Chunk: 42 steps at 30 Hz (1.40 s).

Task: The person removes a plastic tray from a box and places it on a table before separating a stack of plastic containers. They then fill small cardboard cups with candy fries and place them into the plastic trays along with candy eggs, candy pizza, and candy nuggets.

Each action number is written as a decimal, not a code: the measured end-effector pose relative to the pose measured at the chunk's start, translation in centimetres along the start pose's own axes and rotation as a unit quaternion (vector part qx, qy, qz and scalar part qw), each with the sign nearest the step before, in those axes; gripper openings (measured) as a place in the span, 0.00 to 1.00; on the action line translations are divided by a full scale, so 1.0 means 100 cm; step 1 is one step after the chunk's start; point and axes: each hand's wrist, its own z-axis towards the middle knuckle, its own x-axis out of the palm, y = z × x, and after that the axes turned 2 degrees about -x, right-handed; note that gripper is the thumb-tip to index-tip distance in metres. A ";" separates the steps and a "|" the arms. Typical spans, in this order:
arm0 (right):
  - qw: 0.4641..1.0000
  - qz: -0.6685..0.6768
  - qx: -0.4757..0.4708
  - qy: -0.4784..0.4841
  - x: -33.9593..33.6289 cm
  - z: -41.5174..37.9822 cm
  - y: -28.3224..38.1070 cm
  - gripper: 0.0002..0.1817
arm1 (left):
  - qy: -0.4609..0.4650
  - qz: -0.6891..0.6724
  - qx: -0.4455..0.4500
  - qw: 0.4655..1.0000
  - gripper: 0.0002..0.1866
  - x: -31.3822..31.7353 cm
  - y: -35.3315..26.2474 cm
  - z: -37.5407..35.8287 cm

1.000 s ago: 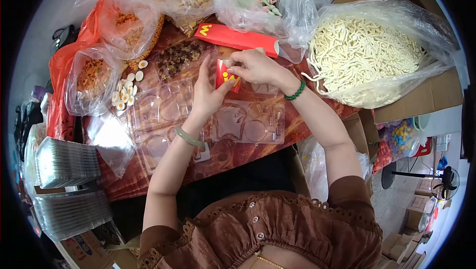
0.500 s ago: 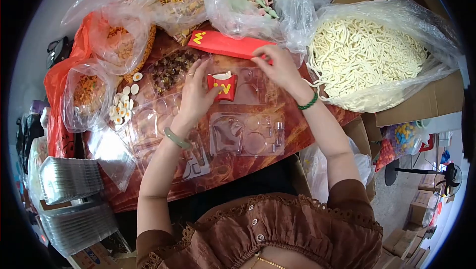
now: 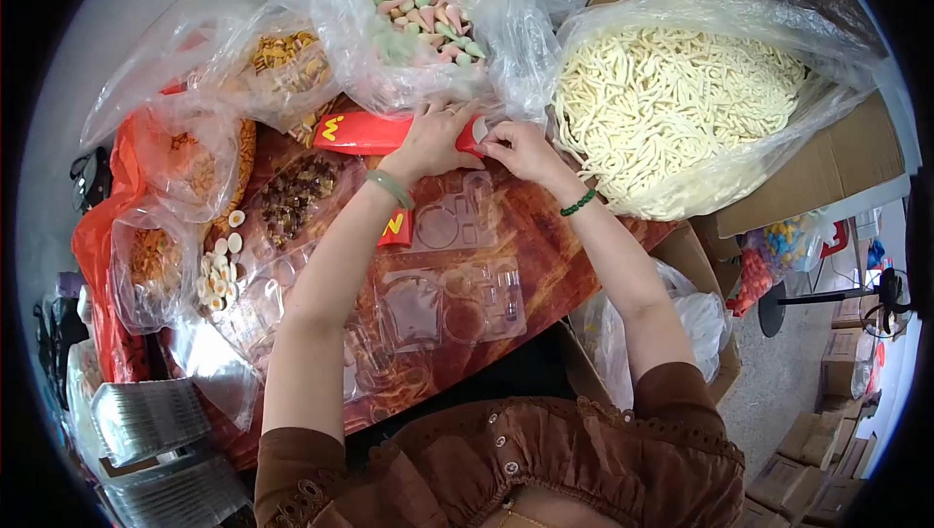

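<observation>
A long row of nested red fry cartons [image 3: 365,134] with a yellow logo at its left end lies across the back of the table. My left hand [image 3: 435,143] is laid over this row, fingers across its top and thumb on the near side, gripping it. At the right end of the row, my right hand [image 3: 520,150] pinches the edge of the end carton. One separate red fry carton [image 3: 396,227] is mostly hidden behind my left forearm. Beneath it and nearer to me are clear plastic trays [image 3: 452,304] with moulded hollows.
A bag of cream-coloured strips [image 3: 681,119] fills a cardboard box at right. Behind the cartons is a bag of pastel cone-shaped pieces [image 3: 423,22]. Brown cubes [image 3: 297,197] and small egg-like pieces [image 3: 219,270] lie at left, near stacked clear trays [image 3: 151,421].
My left hand has left the single fry carton and moved onto the red row. My right hand has shifted to the row's right end. The camera view has turned somewhat.
</observation>
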 end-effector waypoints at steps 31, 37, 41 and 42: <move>0.978 -0.043 -0.026 -0.203 -0.034 -0.078 0.029 0.05 | -0.042 -0.046 0.061 0.996 0.45 0.003 -0.008 0.020; 0.952 -0.176 -0.159 -0.192 -0.097 -0.078 0.055 0.04 | 0.080 -0.537 0.002 0.840 0.35 -0.025 -0.059 0.028; 0.950 -0.181 -0.217 -0.132 -0.119 -0.071 0.054 0.04 | 0.161 -0.722 -0.201 0.643 0.22 -0.042 -0.072 0.030; 0.963 -0.151 -0.201 -0.101 -0.121 -0.070 0.051 0.05 | 0.165 -0.699 -0.218 0.661 0.22 -0.038 -0.069 0.029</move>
